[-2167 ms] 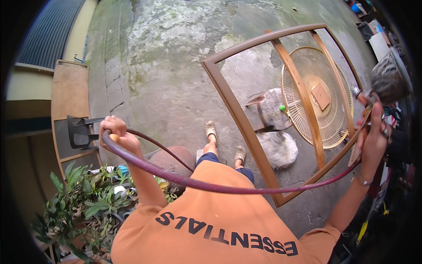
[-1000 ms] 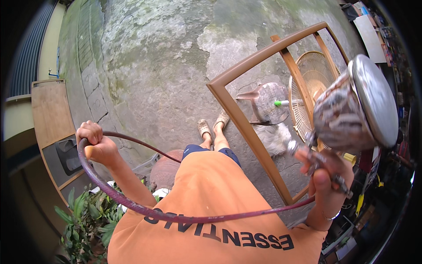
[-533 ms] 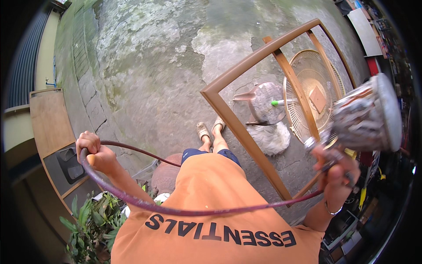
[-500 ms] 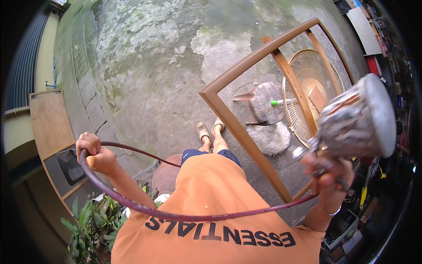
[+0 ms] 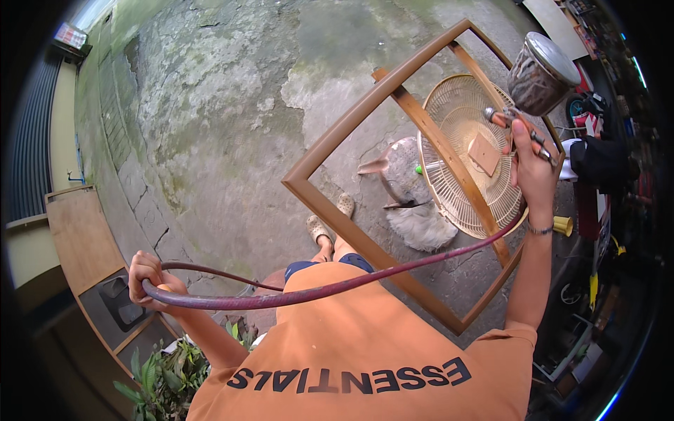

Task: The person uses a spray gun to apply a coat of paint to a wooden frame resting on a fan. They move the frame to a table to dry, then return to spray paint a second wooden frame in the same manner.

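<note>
My right hand (image 5: 531, 158) is wrapped round the grip of a spray gun (image 5: 510, 121), which has a paint-streaked metal cup (image 5: 539, 77) on top. From the gun a dark red air hose (image 5: 365, 278) runs across in front of my body. At the left, my left hand (image 5: 151, 281) is closed round a bend of that hose. The gun is over the far right part of a brown wooden frame (image 5: 358, 242) with wooden crosspieces (image 5: 439, 151). Whether the frame touches the gun or hand, I cannot tell.
Behind the frame are a pale fan grille (image 5: 449, 98), a paint-spattered stool (image 5: 411, 168) and a whitish fluffy bundle (image 5: 423, 226) on the concrete floor (image 5: 225, 140). Wooden panels (image 5: 81, 238) lean at the left, above leafy plants (image 5: 168, 379). Clutter, including a yellow cup (image 5: 563, 225), lines the right.
My right hand has carried the spray gun away from me, toward the frame's far right side. My left hand has dropped slightly nearer, and the hose has straightened.
</note>
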Demonstrator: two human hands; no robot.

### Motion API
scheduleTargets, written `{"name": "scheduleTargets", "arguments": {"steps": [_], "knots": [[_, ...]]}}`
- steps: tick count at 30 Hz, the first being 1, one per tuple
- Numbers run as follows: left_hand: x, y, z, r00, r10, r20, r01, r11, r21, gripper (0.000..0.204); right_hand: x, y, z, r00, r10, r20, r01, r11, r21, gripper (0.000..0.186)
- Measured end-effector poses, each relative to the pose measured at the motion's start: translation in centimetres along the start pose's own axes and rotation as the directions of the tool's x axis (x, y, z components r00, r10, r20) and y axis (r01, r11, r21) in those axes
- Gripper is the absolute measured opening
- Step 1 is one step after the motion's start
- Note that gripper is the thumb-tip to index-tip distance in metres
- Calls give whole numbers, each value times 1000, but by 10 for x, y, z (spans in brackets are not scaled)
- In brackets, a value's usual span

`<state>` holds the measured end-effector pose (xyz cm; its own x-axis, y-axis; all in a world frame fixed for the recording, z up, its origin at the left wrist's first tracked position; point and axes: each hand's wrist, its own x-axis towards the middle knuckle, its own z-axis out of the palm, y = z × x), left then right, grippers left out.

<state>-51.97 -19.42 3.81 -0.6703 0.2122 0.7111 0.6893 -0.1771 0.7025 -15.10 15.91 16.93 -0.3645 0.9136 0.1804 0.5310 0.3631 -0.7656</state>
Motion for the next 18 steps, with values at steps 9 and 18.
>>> {"name": "scheduleTargets", "arguments": {"steps": [9,18], "knots": [[-7,23,49,993,8,120,-13,999,43,69,111,74,-25,977,-83,-196,85,996,2,39],[-10,38,90,993,9,119,-11,1000,15,71,208,115,-53,908,-6,-420,-32,996,-84,38]]}}
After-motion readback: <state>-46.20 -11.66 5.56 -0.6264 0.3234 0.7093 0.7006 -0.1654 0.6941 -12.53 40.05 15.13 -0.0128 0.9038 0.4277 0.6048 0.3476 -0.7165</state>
